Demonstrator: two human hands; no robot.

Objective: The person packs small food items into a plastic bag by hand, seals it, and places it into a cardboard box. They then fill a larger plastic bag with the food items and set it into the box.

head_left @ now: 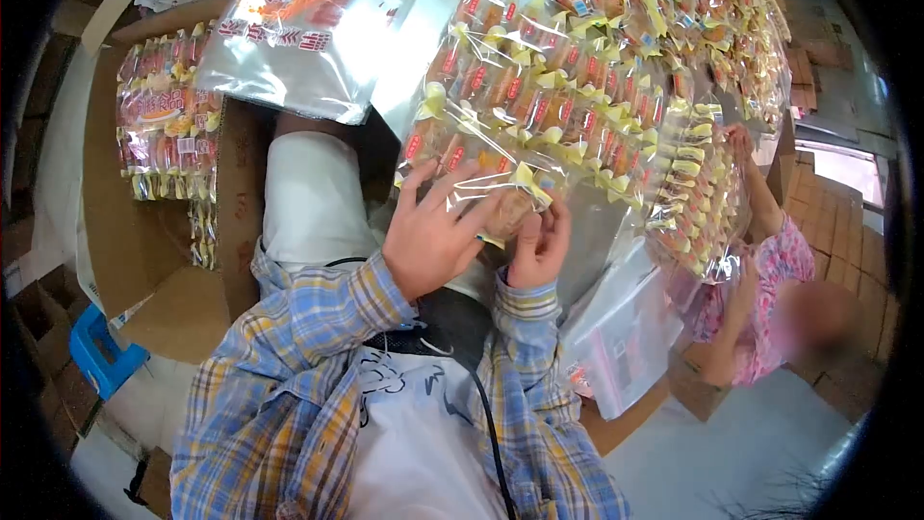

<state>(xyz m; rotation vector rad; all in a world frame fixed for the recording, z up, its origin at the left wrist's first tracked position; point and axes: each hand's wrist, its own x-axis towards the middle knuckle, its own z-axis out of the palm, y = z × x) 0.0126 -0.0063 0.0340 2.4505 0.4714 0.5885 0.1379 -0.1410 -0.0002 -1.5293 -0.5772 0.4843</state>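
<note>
In the head view, my left hand point(433, 231) rests its spread fingers on the near edge of a clear plastic bag point(520, 96) packed with rows of small wrapped snacks. My right hand point(541, 243) is beside it, thumb and fingers closed on a wrapped snack point(510, 214) with pale yellow wrapper ends, at the bag's near edge. Glare on the plastic hides part of what lies under my fingertips. Further loose wrapped snacks point(635, 10) are heaped beyond the bag.
Flat printed clear bags point(289, 34) lie to the left. A cardboard box point(159, 260) holds filled bags point(164, 125); a blue stool point(101, 356) stands near it. At right, a co-worker in a pink sleeve point(784, 250) touches another filled bag point(688, 193). Clear plastic bags point(626, 337) lie nearer me.
</note>
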